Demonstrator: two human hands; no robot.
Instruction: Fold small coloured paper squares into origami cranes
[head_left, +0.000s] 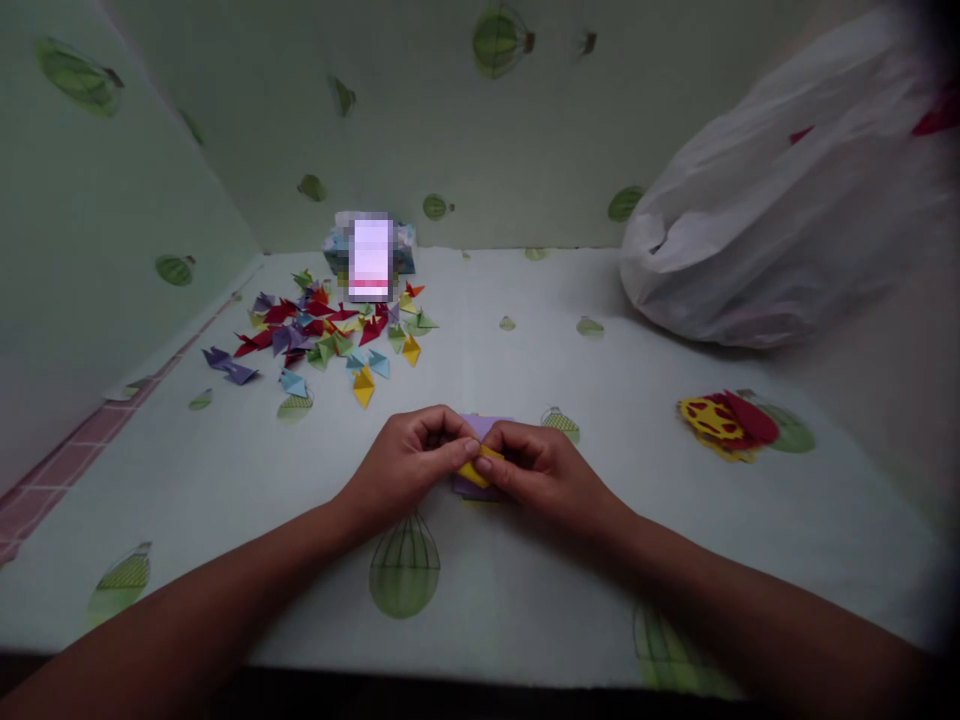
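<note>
Between my two hands is a small folded piece of yellow paper (475,476), pinched at its upper edges. My left hand (420,452) grips its left side with thumb and fingertips. On the other side my right hand (541,465) pinches it, and the two thumbs nearly meet. Beneath the hands lies a stack of square paper sheets (487,428) with purple on top, partly covered by my fingers. Farther off to the left is a loose heap of small folded paper birds (315,325) in red, purple, green, blue and yellow.
A tissue box (406,250) stands at the back, with a blurred lit phone (370,255) before it. At the right, a large white plastic bag (735,220) bulges over the table (540,590). Yellow and red cut-out shapes (724,422) lie below it. Walls rise behind and left.
</note>
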